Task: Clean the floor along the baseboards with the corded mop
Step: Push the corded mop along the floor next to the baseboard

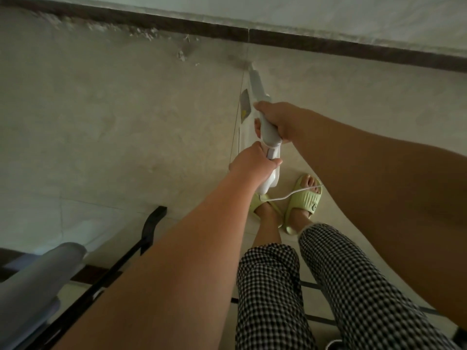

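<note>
A white corded mop (255, 84) slants away from me toward the dark baseboard (303, 44), its far end blurred near the wall. My right hand (275, 120) grips the upper part of its handle. Just below, my left hand (252, 162) grips the handle's lower end. A thin white cord (295, 193) trails from the handle's end across my feet. Pale dust and debris (180, 55) lie on the beige tile floor (113, 117) along the baseboard at upper left.
My feet in light green slippers (307, 200) stand right under the mop handle. A black metal frame (151, 228) and a grey padded piece (38, 279) sit at lower left. More black bars cross the floor at lower right.
</note>
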A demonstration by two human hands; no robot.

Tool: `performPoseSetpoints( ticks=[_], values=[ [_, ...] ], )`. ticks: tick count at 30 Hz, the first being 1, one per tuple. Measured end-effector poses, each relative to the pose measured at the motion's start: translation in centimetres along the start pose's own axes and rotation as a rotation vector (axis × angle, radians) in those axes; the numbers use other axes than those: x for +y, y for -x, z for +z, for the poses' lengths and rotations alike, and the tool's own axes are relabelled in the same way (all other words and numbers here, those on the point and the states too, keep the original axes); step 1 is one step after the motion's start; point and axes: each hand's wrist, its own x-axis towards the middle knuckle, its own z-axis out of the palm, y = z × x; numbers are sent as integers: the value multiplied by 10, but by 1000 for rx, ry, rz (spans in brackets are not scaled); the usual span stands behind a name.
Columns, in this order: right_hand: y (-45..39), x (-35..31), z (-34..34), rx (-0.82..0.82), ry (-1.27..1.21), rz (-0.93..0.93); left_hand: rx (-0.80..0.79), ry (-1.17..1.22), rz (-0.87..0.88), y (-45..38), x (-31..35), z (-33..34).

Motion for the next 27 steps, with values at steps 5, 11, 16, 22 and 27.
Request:
performPoseSetpoints(
  ticks=[5, 11, 16, 22, 27],
  values=[
    [7, -8, -9, 5, -15, -15, 26, -24, -24, 3, 14, -3],
    [6, -23, -14, 13, 40, -23, 30, 24, -13, -3, 27, -6],
    [-7, -20, -3, 28, 64, -4, -6, 31, 5, -11, 12, -10],
    [-16, -5, 36, 50, -46, -1, -22, -8, 14, -14, -31, -27],
    [-22, 0, 70, 65, -96, -11, -44, -57, 43, -15, -64, -51]
  ],
)
